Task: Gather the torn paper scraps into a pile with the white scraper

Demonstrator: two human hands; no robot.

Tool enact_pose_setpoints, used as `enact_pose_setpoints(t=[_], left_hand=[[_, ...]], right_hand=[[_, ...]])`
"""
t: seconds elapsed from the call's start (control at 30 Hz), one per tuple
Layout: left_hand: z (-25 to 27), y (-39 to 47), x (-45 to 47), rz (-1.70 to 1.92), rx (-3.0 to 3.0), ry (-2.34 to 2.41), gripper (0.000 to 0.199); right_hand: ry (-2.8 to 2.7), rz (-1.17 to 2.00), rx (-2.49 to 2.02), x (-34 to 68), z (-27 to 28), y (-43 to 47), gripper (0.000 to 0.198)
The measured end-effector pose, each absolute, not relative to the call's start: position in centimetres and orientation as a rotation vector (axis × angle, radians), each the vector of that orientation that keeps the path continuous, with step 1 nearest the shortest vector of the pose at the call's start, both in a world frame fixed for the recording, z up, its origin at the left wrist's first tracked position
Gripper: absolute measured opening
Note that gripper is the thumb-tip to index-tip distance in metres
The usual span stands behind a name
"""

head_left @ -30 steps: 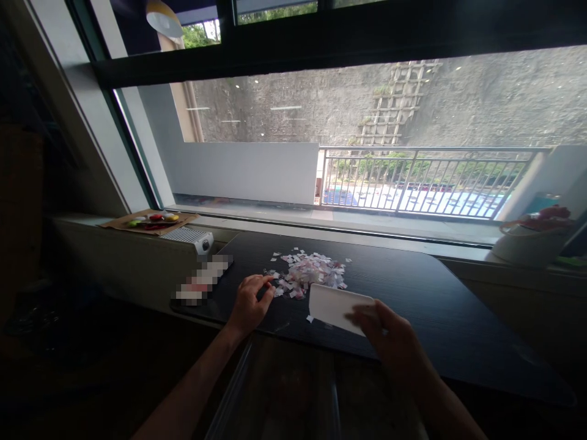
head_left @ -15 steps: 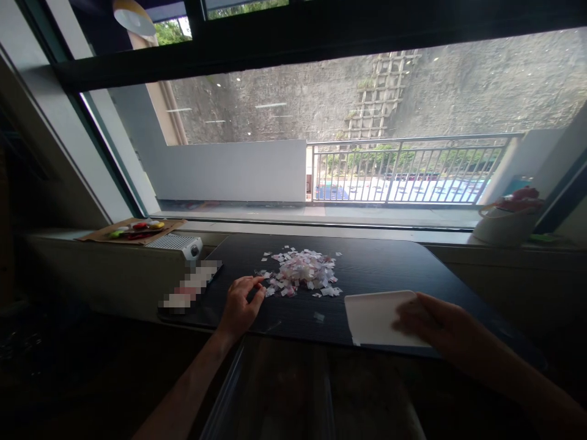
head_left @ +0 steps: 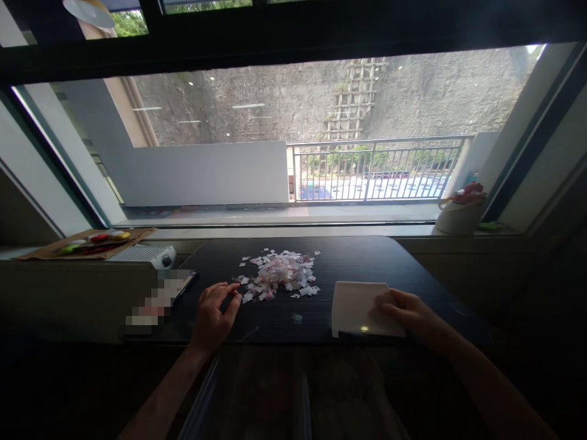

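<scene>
A heap of small square paper scraps [head_left: 284,272], mostly white with some pinkish ones, lies on a dark table [head_left: 358,260]. Beside the heap's left edge rests my left hand [head_left: 215,315], palm down, its fingers loosely bent and the thumb apart; it holds nothing that I can see. My right hand [head_left: 408,311] grips the right side of a flat white rectangular plate-like piece [head_left: 351,308], which is near the table's front edge, to the right of the heap. Its lower edge is dark and a small bright reflection shows there. A small clear scrap [head_left: 297,318] lies apart, in front of the heap.
At the table's left is a phone-like flat item [head_left: 183,284], partly blurred out. A white slatted box with a knob [head_left: 149,256] and cardboard with colourful pieces [head_left: 96,240] are on the left ledge. On the windowsill at right is a white container [head_left: 458,214].
The view has swung right, so everything appears farther left. My right hand still holds the white piece, whose outline now looks more upright. The left hand stays beside the heap.
</scene>
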State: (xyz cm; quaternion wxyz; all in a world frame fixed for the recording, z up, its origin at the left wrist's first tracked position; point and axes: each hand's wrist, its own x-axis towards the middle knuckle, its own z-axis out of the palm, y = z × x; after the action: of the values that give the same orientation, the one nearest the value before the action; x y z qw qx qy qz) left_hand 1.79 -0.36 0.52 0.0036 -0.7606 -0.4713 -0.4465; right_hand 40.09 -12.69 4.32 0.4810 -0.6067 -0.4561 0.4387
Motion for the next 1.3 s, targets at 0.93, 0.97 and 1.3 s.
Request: enact_pose_setpoints(t=[0.93, 0.97, 1.3], left_hand=[[0.5, -0.8, 2.8, -1.429, -2.323, -1.498, 0.021], [0.5, -0.8, 2.9, -1.425, -2.321, -1.502, 0.021], [0.6, -1.0, 3.0, -1.447, -2.332, -1.507, 0.021]], right_hand=[[-1.271, 0.677, -1.488, 31.4, 1.6, -11.0, 0.032], [-1.243, 0.644, -1.496, 31.9, 1.8, -11.1, 0.031], [-1.238, 0.623, -1.538, 31.1, 1.3, -12.2, 0.029]])
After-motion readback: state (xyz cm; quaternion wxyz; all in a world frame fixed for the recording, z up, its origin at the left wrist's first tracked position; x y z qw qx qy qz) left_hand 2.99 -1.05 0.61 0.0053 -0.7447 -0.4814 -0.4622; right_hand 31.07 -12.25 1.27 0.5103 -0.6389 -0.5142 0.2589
